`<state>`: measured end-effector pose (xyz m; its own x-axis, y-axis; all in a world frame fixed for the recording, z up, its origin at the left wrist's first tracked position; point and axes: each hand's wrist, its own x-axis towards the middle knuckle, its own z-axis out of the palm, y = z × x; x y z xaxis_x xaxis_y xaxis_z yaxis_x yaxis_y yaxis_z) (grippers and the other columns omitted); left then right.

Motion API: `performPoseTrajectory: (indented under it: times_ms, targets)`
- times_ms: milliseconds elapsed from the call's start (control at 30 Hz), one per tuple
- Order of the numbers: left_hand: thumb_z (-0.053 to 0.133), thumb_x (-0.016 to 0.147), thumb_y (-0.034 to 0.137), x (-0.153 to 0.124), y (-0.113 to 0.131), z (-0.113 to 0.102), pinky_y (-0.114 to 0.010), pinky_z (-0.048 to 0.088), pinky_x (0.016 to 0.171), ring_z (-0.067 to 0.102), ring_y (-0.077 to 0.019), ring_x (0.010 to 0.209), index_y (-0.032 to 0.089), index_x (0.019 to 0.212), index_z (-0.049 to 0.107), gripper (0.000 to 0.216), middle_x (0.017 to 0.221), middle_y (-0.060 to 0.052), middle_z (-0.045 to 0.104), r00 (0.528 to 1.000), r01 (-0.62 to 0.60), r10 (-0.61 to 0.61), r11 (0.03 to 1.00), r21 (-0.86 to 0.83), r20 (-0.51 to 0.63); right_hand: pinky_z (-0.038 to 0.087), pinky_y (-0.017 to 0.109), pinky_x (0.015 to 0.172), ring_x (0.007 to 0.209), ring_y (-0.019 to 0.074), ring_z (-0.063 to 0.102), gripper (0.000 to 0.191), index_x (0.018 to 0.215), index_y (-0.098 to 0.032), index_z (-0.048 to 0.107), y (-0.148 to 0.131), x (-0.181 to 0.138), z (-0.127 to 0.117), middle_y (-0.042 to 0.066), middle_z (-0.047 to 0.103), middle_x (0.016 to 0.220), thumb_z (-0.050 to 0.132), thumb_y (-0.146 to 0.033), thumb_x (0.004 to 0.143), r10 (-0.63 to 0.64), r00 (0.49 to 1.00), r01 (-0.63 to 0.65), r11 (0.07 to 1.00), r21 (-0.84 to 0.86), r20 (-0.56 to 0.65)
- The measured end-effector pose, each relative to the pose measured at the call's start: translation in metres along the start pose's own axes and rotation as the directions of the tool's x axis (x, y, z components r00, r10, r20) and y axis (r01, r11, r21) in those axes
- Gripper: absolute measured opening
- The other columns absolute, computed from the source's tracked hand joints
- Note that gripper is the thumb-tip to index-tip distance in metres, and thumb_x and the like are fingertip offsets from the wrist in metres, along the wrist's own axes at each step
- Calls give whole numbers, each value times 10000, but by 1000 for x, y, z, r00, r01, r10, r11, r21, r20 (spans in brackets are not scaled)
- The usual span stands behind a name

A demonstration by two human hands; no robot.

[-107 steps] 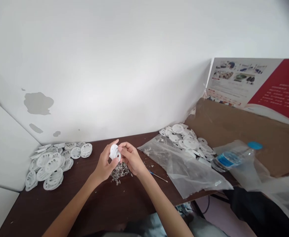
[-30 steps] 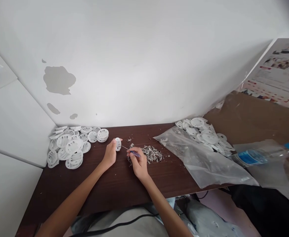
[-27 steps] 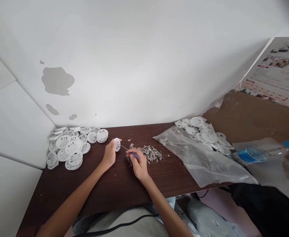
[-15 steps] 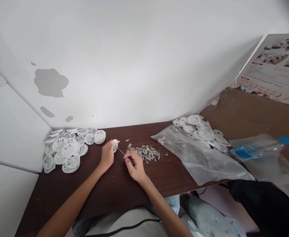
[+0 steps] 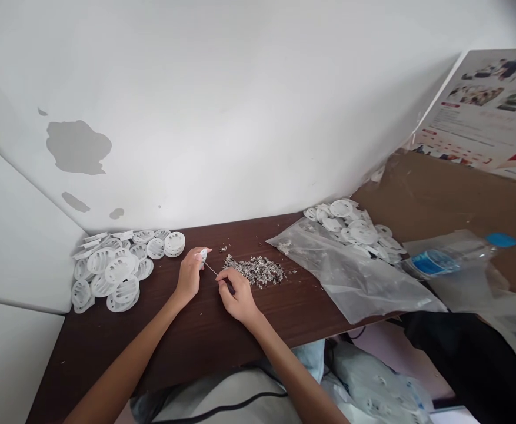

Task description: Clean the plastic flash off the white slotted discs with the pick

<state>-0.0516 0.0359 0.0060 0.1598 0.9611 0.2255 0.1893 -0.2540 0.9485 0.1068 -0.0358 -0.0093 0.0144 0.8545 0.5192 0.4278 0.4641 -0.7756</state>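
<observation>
My left hand point(image 5: 189, 275) is closed on a small white slotted plastic disc point(image 5: 203, 258), held up on edge above the table. In my right hand point(image 5: 237, 294) is a thin metal rod-like tool point(image 5: 210, 268) with a dark handle mostly hidden by the fingers. Its tip reaches the disc. Just beyond my right hand lies a heap of small white and dark plastic scraps point(image 5: 258, 271). To the left of my left hand, many similar white slotted discs point(image 5: 120, 268) are piled and stacked against the wall.
More white discs point(image 5: 362, 233) lie at the back right on a clear plastic bag point(image 5: 350, 288). Beyond it a plastic bottle with a blue cap point(image 5: 443, 262) lies on its side. A printed poster board point(image 5: 473, 118) leans at the right. The dark brown table point(image 5: 196, 347) meets the wall.
The whole view has shifted slightly. The disc has turned more edge-on in my left hand, and the tool's tip stays at it.
</observation>
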Motion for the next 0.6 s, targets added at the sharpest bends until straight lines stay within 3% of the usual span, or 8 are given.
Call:
performPoseTrajectory:
  times_ms: [600]
  targets:
    - [363, 1004, 504, 0, -2, 1, -318, 480, 673, 568, -188, 765, 183, 1061, 733, 493, 1083, -100, 703, 1000, 12, -12, 996, -83, 1, 475, 289, 696, 720, 178, 601, 163, 890, -230, 615, 3, 2, 3, 17, 638, 810, 484, -134, 904, -7, 1000, 7, 999, 32, 8]
